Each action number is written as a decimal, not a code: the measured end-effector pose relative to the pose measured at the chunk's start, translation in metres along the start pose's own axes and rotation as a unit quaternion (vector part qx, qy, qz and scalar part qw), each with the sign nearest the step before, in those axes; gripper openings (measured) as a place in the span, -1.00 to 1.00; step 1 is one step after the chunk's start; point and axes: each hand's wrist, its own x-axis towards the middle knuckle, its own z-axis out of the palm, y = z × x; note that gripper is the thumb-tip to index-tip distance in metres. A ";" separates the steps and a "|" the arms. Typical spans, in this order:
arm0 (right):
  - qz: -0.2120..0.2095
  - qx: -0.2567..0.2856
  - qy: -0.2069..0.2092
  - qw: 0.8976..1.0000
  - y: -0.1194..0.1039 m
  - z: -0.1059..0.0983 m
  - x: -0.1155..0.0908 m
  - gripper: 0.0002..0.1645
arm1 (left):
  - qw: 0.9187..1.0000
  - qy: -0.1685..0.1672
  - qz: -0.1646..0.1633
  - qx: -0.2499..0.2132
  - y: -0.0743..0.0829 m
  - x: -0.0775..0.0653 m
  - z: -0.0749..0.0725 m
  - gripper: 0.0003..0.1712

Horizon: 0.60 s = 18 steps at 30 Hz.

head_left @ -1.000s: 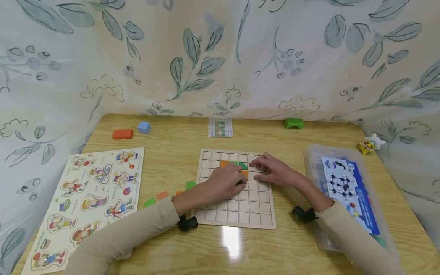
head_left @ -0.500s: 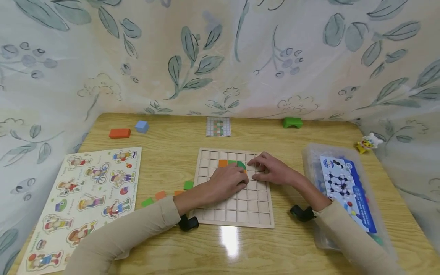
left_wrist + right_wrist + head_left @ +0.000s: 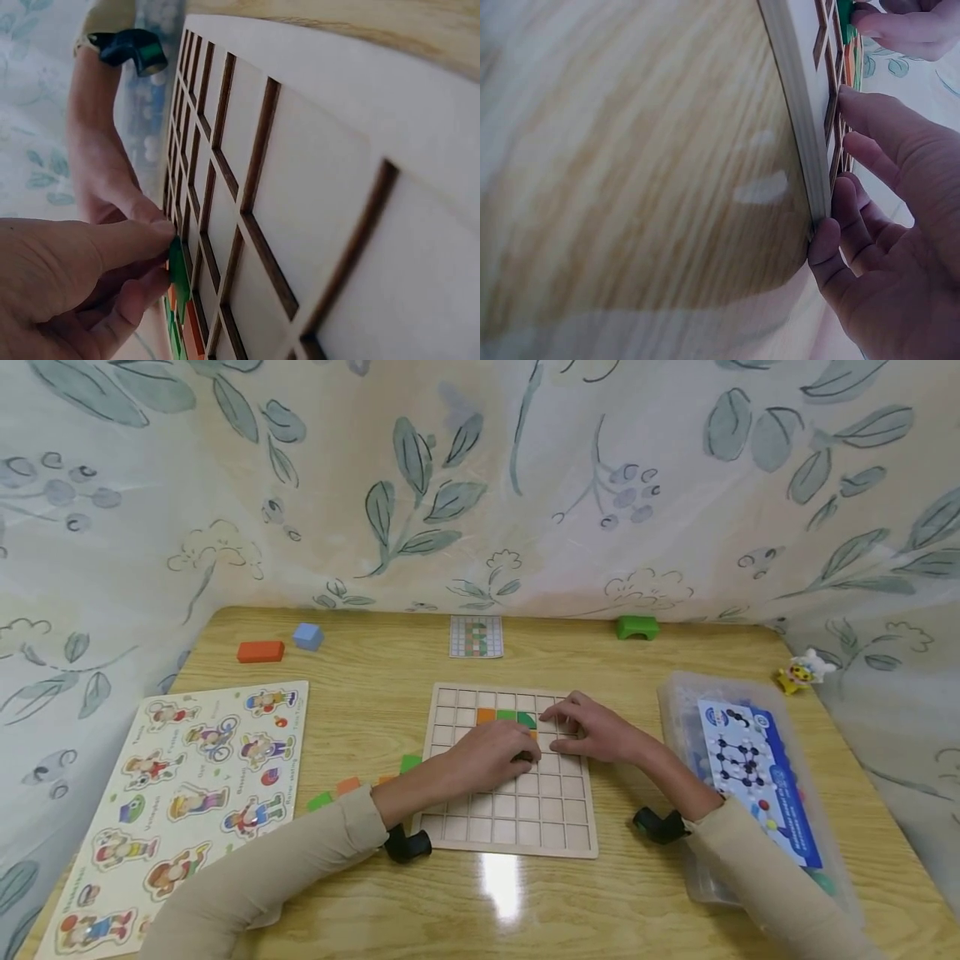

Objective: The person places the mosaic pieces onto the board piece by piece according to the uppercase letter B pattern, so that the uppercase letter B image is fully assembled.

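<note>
A wooden grid board (image 3: 551, 835) lies mid-table. Near its far side sit an orange square tile (image 3: 486, 716), a green square tile (image 3: 506, 715) and a green curved-edge tile (image 3: 527, 720). Over the cells just in front of them, my left hand (image 3: 487, 756) covers part of another orange tile. In the left wrist view, its thumb and fingers pinch a green tile (image 3: 178, 270) close over the grid. My right hand (image 3: 600, 731) rests on the board's right side. In the right wrist view, its fingers (image 3: 877, 116) are spread loosely along the rim, gripping nothing.
Loose tiles, one a green square (image 3: 410, 763), lie left of the board. A pattern card (image 3: 476, 637) is behind it. A picture puzzle board (image 3: 172, 810) lies left; a plastic box (image 3: 693, 852) stands right. Red (image 3: 260, 652), blue (image 3: 307, 637) and green (image 3: 637, 627) blocks are farther back.
The head view has shifted slightly. My left hand has moved a little over the same cells, showing more of the far tiles than half a second ago. My right hand stays in place.
</note>
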 end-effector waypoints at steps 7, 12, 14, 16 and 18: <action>-0.005 0.001 -0.001 1.000 -0.001 0.001 0.001 -0.53 | 1.000 -0.008 -0.009 0.026 0.004 -0.002 -0.002 -0.90; 0.003 0.000 -0.003 1.000 -0.002 0.000 0.001 -0.52 | 0.999 0.005 -0.043 0.017 -0.002 -0.019 -0.017 -0.85; 0.010 0.000 -0.004 1.000 -0.003 -0.001 0.001 -0.52 | 0.998 0.024 -0.049 0.014 -0.010 -0.033 -0.027 -0.82; 0.016 -0.001 -0.006 1.000 -0.003 -0.001 0.001 -0.52 | 0.998 0.040 -0.054 0.010 -0.023 -0.052 -0.038 -0.80; 0.019 0.001 -0.006 1.000 -0.003 -0.001 0.001 -0.52 | 0.997 0.054 -0.061 -0.002 -0.040 -0.074 -0.047 -0.80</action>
